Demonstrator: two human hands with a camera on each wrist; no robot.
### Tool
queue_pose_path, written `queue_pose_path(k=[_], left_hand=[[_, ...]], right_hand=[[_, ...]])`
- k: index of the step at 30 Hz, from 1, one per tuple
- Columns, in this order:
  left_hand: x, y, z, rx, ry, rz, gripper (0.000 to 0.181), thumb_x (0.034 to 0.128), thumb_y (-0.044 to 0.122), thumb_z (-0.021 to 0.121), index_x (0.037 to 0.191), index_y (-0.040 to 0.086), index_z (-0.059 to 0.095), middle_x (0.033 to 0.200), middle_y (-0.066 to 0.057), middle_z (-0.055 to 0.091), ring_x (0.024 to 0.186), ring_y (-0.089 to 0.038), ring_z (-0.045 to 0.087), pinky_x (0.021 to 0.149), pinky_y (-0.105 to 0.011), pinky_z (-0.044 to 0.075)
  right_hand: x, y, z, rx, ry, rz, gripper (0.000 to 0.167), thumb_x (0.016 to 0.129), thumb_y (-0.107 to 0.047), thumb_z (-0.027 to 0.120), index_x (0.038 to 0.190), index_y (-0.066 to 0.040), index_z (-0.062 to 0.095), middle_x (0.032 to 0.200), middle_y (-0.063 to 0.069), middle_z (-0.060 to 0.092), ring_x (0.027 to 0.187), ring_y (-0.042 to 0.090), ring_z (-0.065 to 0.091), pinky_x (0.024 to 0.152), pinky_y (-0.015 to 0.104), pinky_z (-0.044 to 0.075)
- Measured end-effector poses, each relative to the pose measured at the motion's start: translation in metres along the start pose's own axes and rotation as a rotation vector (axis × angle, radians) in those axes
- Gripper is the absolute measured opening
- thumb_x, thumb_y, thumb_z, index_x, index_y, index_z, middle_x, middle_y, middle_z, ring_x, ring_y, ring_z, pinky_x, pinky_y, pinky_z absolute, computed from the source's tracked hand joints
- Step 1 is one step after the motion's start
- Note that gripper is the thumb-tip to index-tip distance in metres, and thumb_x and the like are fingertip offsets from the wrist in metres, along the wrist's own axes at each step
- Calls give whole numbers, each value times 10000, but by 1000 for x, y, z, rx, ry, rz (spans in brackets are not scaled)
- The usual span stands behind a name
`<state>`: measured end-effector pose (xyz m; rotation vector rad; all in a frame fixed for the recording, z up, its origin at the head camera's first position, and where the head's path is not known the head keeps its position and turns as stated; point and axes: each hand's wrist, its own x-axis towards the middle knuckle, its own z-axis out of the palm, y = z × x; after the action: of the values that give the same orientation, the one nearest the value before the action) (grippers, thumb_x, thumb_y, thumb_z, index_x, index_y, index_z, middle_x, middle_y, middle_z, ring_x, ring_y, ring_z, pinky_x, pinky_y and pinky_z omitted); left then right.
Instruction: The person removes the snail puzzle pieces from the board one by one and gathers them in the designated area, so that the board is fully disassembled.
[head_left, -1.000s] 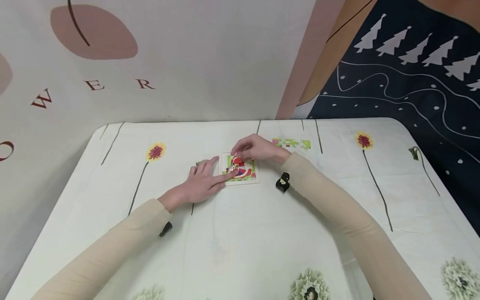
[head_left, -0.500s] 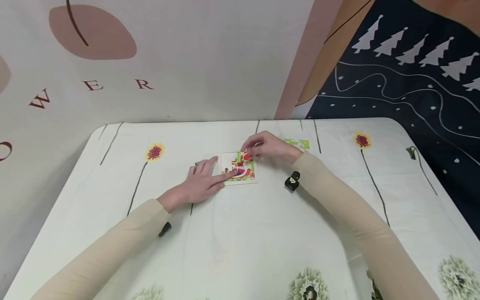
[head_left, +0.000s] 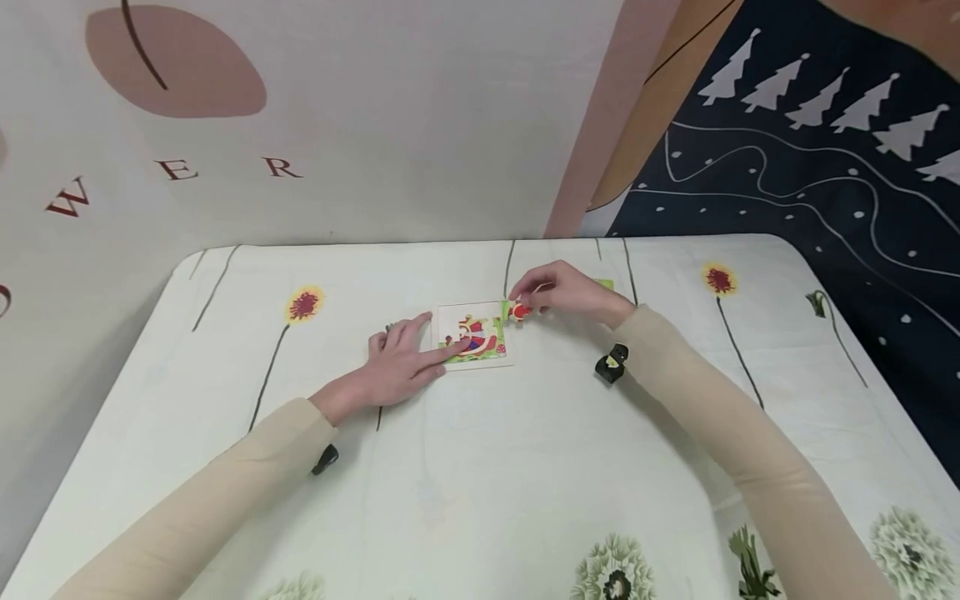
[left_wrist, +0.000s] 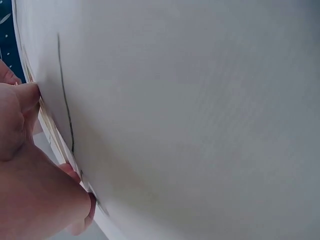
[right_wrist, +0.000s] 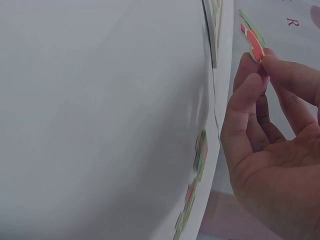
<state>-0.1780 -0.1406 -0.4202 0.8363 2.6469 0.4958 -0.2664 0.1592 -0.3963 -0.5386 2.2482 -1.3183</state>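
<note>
A small square jigsaw puzzle board (head_left: 452, 316) with a white border lies on the table in the head view. Its lower part carries a colourful picture, while its upper part is bare white. My left hand (head_left: 393, 367) rests flat at the board's left side, fingers spread, index finger reaching across the picture. In the left wrist view the left hand (left_wrist: 35, 175) is seen edge-on at the board. My right hand (head_left: 566, 293) pinches a red and green puzzle piece (head_left: 517, 311) just beyond the board's upper right corner. The right wrist view shows this puzzle piece (right_wrist: 255, 44) between thumb and fingertips.
Several loose puzzle pieces (right_wrist: 200, 155) lie on the table near my right hand, mostly hidden behind it in the head view. The white tablecloth (head_left: 450, 475) has printed flowers. A fabric-covered wall (head_left: 420, 167) rises behind the table's far edge.
My right hand has moved right, carrying the puzzle piece off the board's upper part, which now shows bare white. The left hand stays in place on the board.
</note>
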Motion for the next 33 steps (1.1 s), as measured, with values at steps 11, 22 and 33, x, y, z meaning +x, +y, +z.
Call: queue_pose_path(k=[11, 22, 33], left_hand=[[0, 0, -1, -34, -15, -14, 458, 1026, 299, 455, 1478, 339, 397, 1573, -193, -13, 1373, -421, 48, 964, -644, 65], [0, 2, -3, -7, -25, -19, 463, 1022, 309, 458, 1477, 365, 392, 1570, -203, -2, 1371, -412, 60, 973, -646, 71], [-1, 1, -2, -12, -20, -16, 450, 1027, 304, 448, 1472, 356, 407, 1574, -192, -5, 1380, -408, 43, 974, -646, 62]], right_hand=[[-16, 12, -17, -4, 54, 0, 209, 929, -20, 596, 1110, 38, 682, 1078, 154, 649, 851, 208, 570, 722, 301, 489], [-25, 21, -25, -37, 87, 61, 193, 928, -9, 597, 1089, 42, 691, 1225, 167, 619, 1081, 241, 540, 702, 267, 476], [-25, 27, -27, -77, 103, 63, 198, 924, -11, 607, 1096, 48, 687, 1067, 164, 664, 912, 209, 561, 716, 292, 481]])
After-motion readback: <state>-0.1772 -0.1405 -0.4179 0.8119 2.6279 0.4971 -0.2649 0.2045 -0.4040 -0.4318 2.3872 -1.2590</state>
